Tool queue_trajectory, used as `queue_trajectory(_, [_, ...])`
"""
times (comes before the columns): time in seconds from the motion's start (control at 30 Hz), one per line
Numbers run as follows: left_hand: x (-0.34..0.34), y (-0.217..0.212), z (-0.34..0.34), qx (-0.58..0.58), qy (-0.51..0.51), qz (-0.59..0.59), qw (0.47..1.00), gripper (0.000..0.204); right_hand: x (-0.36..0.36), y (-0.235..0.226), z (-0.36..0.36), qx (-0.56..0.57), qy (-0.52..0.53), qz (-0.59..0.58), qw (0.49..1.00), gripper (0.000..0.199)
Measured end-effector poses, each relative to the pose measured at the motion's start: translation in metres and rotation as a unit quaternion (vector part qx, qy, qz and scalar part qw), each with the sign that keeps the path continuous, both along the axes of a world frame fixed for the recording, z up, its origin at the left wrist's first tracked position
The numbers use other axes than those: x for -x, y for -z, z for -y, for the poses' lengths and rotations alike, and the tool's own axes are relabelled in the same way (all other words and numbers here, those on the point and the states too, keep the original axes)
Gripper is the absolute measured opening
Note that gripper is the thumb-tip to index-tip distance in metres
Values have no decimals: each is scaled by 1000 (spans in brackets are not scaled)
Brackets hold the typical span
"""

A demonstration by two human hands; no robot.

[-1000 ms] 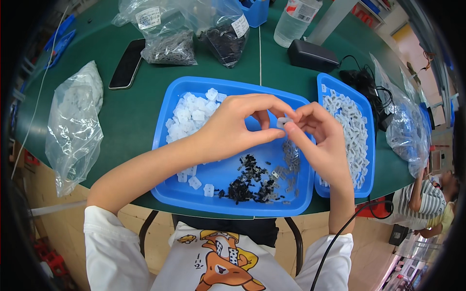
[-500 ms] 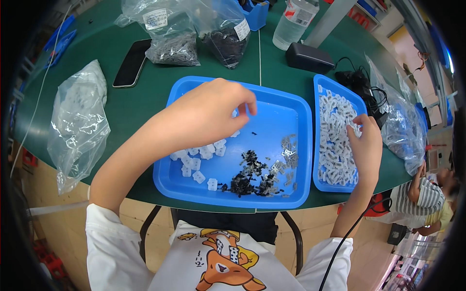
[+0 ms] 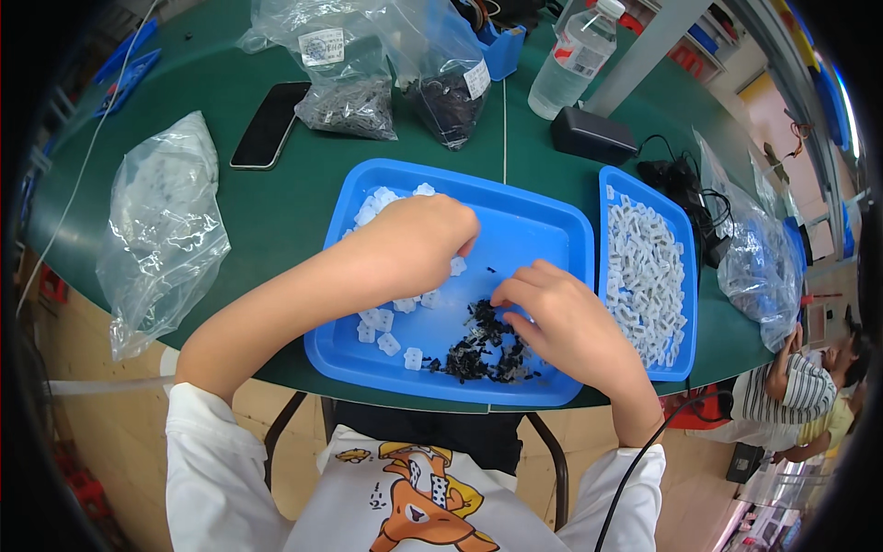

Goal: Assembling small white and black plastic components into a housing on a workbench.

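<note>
A large blue tray point(image 3: 538, 175) is in front of me. My left hand point(image 3: 428, 239) is over its left half, fingers curled downward and closed; what they hold, if anything, is hidden. White translucent plastic pieces point(image 3: 375, 202) lie around and under that hand. My right hand point(image 3: 566, 317) is over the tray's right side, thumb and forefinger apart, with nothing visible between them. Their tips are at the far edge of a pile of small black parts point(image 3: 467, 359). The right hand covers most of the small grey parts there.
A smaller blue tray point(image 3: 688, 276) of pale clips point(image 3: 644, 276) stands at the right. Behind are a phone point(image 3: 269, 127), bags of grey parts point(image 3: 348, 109) and black parts point(image 3: 448, 106), a water bottle point(image 3: 575, 60) and a black box point(image 3: 593, 135). Another plastic bag point(image 3: 166, 239) lies left.
My right hand has moved left from the smaller tray of clips to the black parts in the large tray. My left hand has turned its fingers downward, still over the large tray.
</note>
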State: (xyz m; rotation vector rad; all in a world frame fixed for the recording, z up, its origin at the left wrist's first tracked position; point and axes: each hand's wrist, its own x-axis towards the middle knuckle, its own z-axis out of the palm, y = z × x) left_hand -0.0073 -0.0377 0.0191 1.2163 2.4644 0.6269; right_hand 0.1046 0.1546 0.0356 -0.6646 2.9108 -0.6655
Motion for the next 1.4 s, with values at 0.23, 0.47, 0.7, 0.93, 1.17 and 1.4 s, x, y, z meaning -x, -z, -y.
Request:
queue_trajectory(0.23, [4,-10,-6,-12,-7,58,998,12,11,15,-8,-16,96,-108,989,15])
queue_trajectory(0.47, [11,-8,-15,-193,-35,149,969,18,14,41,4,-65,56,-205,975,15])
queue_trajectory(0.7, [14,-11,-19,-310,-80,470,823,24,12,31,0,42,127,-146,980,8])
queue_trajectory(0.93, [9,-14,-23,-342,-111,551,753,24,13,9,-17,398,265,-17,878,10])
queue_trajectory(1.17, [5,-8,-27,-377,-146,517,755,26,16,11,-26,255,247,-21,935,18])
queue_trajectory(1.4, [14,9,-28,-420,-196,466,754,29,21,28,-18,41,144,-199,969,24])
